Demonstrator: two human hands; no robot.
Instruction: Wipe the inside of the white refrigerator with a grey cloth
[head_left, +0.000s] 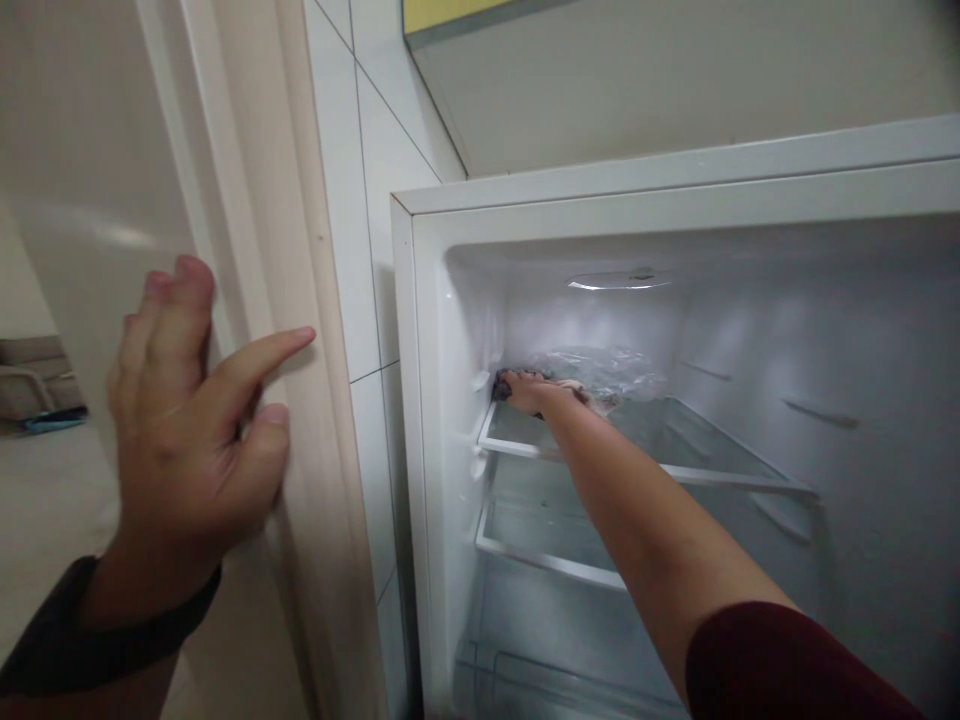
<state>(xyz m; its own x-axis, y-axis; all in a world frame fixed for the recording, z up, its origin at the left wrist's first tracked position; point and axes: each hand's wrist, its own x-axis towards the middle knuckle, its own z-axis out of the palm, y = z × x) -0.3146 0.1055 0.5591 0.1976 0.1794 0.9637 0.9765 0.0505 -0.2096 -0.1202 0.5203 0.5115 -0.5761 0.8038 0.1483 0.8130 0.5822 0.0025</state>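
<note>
My left hand [199, 420] rests against the door frame [262, 200], fingers stretched out and index finger pointing right. A dark band [127, 620] circles that wrist. Deep inside the open refrigerator [427, 350], my right hand [525, 391] presses a dark, patterned cloth [574, 392] at the left end of the upper glass shelf [637, 425]. Part of the cloth shows to the left of the fingers and part to the right of the hand. Just behind lies a crumpled clear plastic bag [622, 370].
A lower glass shelf [551, 563] sits beneath, with a clear drawer or cover [555, 680] at the bottom. White wall tiles [375, 300] separate the door frame from the refrigerator. A cabinet [637, 80] hangs above. Through the doorway, a sofa [37, 380] is visible.
</note>
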